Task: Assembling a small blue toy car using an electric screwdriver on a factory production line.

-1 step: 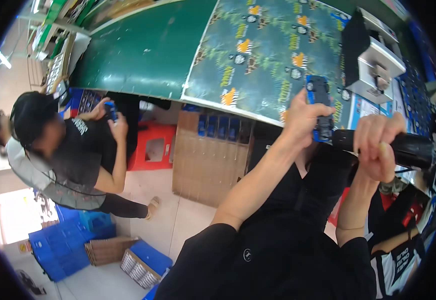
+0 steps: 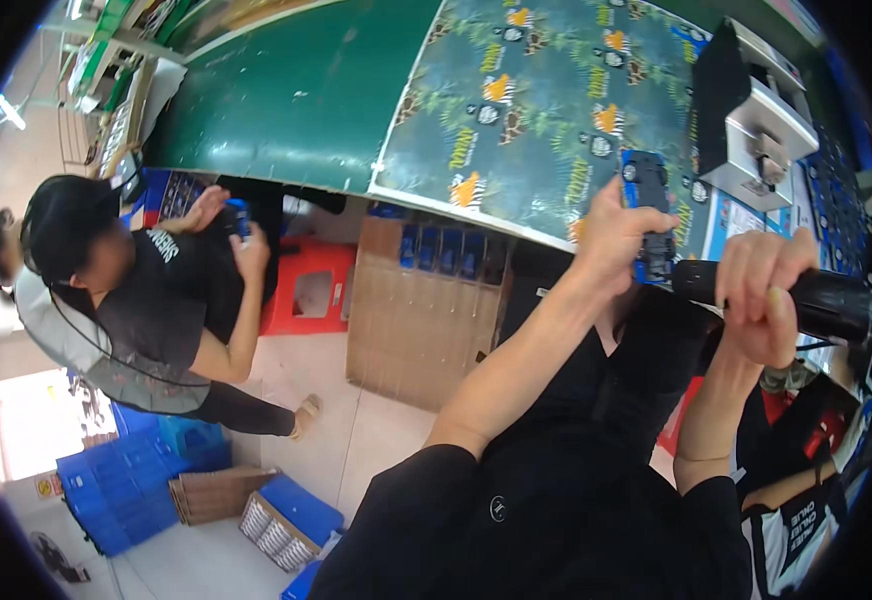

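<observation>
My left hand [image 2: 611, 235] is closed round a blue toy car [image 2: 646, 185], its thumb across the black underside, which faces up. The car is held at the table's near edge. My right hand [image 2: 764, 300] grips a thick black electric screwdriver [image 2: 831, 305] lying almost level, with its narrower end pointing left. That end is right beside the lower end of the car; whether they touch I cannot tell, and no bit can be made out.
A patterned sheet [image 2: 526, 130] covers part of the green table [image 2: 286, 100]. A silver-and-black fixture [image 2: 756, 130] stands at right, near several blue cars [image 2: 836, 205]. A seated co-worker [image 2: 156, 310] holds a blue item. Below are a cardboard box [image 2: 416, 340] and red stool [image 2: 306, 290].
The whole view has shifted slightly. At left, the co-worker's hands have moved a little apart round the blue item. My hands keep the same hold on the toy car and electric screwdriver.
</observation>
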`<state>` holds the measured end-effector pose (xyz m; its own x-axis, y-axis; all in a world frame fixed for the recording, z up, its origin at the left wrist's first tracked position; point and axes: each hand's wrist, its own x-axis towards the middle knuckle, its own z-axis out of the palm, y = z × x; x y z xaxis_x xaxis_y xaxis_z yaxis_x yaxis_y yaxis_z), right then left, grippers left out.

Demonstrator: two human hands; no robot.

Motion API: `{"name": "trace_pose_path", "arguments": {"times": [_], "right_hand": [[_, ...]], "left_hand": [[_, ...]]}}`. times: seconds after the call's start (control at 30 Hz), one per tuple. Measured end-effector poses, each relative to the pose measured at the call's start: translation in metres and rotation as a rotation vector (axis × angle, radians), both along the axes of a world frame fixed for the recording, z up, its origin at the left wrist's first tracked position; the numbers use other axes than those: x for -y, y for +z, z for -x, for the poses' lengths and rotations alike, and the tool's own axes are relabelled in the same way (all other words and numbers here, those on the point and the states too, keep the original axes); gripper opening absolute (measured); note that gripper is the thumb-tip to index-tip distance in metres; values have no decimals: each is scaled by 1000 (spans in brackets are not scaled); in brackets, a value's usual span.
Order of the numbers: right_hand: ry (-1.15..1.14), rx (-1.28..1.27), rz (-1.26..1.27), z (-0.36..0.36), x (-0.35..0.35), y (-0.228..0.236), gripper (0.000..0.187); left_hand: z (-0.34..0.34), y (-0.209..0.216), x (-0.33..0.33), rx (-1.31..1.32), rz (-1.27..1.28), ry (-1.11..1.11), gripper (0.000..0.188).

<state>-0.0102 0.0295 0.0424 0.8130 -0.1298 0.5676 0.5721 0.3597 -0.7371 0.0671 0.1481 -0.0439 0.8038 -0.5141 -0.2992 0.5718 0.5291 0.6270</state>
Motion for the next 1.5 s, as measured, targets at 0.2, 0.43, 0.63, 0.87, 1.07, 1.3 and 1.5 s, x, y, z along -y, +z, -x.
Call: {"name": "trace_pose_path", "arguments": {"times": [0.2, 0.43, 0.63, 0.87, 1.07, 1.3, 1.5], "right_hand": [[7, 6, 16, -4, -2, -1, 20], [13, 24, 3, 4, -3, 3, 20], [31, 166, 37, 11, -7, 32, 26], [-176, 100, 24, 30, 31, 16, 20], [-308, -44, 74, 21, 52, -28, 8], [-303, -70, 43, 17, 99, -55, 11], [-273, -98, 127, -1, 79, -52, 11]], "left_hand": [[-1, 3, -7, -19, 60, 8, 36], [2, 5, -4, -31, 99, -20, 36], [-7, 14, -43, -30, 232, -31, 33], [-12, 24, -65, 328, 75, -6, 41], [-6, 28, -97, 353, -66, 133, 35], [35, 16, -216, 257, -149, -178, 32], [30, -160, -297, -196, -613, 128, 31]]}}
